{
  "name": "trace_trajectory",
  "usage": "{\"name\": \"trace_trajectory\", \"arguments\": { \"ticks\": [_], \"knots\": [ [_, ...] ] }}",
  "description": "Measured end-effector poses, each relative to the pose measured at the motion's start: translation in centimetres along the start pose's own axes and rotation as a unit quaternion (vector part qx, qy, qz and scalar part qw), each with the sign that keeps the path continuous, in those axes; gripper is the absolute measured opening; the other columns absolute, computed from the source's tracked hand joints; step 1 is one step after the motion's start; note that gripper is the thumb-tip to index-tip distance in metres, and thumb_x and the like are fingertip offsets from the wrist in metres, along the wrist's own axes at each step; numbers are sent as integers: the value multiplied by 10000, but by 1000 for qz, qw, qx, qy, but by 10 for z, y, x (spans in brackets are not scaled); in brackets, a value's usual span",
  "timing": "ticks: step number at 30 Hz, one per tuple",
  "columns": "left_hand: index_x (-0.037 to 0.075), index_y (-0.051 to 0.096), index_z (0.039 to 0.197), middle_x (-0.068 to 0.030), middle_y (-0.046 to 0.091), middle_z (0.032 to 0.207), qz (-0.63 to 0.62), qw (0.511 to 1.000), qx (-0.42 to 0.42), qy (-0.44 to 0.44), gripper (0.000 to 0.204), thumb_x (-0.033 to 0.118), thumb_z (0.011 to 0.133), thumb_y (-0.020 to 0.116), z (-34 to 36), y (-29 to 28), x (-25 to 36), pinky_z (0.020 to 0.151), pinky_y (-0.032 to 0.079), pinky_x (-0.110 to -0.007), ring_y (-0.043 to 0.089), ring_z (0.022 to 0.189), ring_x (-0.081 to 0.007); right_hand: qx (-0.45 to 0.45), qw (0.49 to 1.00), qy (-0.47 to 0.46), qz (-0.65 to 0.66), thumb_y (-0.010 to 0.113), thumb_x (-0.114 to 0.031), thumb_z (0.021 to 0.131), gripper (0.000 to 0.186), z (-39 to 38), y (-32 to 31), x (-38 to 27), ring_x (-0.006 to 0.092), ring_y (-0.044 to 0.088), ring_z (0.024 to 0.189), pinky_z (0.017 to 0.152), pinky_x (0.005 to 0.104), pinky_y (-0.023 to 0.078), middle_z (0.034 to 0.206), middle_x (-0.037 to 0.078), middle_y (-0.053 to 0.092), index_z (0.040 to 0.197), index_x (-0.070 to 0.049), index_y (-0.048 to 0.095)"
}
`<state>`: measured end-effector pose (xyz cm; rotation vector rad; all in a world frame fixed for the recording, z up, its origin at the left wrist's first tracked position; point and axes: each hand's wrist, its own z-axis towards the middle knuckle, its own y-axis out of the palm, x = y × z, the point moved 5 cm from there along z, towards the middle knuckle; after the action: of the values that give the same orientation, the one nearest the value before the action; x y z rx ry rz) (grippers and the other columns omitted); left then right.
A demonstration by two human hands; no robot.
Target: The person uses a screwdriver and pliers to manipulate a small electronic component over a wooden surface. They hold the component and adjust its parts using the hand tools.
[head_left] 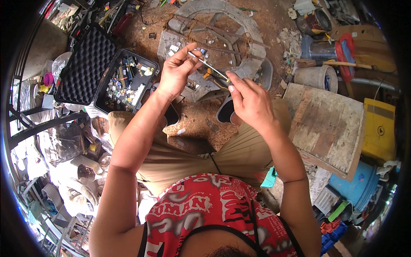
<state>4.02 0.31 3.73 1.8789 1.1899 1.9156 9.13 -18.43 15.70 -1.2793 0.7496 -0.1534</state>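
Holding a thin metal rod [209,65] aslant between both hands, out beyond the knees and above a grey frame [253,30] on the dirt floor [195,115]; pinching its upper end narrowly between thumb and fingers of the left hand [176,73]; gripping its lower end in the right hand [252,100], thumb and forefinger close together; unable to tell the shape of the end inside that grip.

Showing just below the rod a tool with yellow grips [207,73], near the middle of the frame; to the left, an open black case [97,102], with bumpy foam [83,64] in the lid and many small parts [126,83] heaped in the base; to the right, a worn wooden board [325,124], near a pale bucket [305,77], a yellow panel [379,128] and a blue tub [353,177].

Wearing a red printed top [205,205], tan trousers [167,156] and dark shoes [171,115], set apart on either side of a bare patch of floor.
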Motion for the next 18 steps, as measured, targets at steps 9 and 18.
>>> {"name": "trace_trajectory", "arguments": {
  "ticks": [9, 18],
  "knots": [
    [25, 543, 1315, -79, 651, 1162, -8, 1000, 2, -7, 398, -6, 922, 596, 1, 3, 3, 950, 523, -302, 630, 1041, -148, -14, 999, -32, -27, 597, -172, 904, 306, 17, -25, -3, 321, 626, 637, 576, 419, 515, 750, 110, 598, 1199, -100, 634],
    [33, 562, 1280, -80, 658, 1158, -52, 998, -17, -30, 364, 27, 921, 619, -1, 7, 3, 963, 518, -309, 631, 1077, -176, 66, 997, -25, -11, 590, -195, 915, 348, -6, 6, -1, 306, 609, 624, 562, 405, 510, 792, 83, 580, 1256, -125, 608]
  ]
}}
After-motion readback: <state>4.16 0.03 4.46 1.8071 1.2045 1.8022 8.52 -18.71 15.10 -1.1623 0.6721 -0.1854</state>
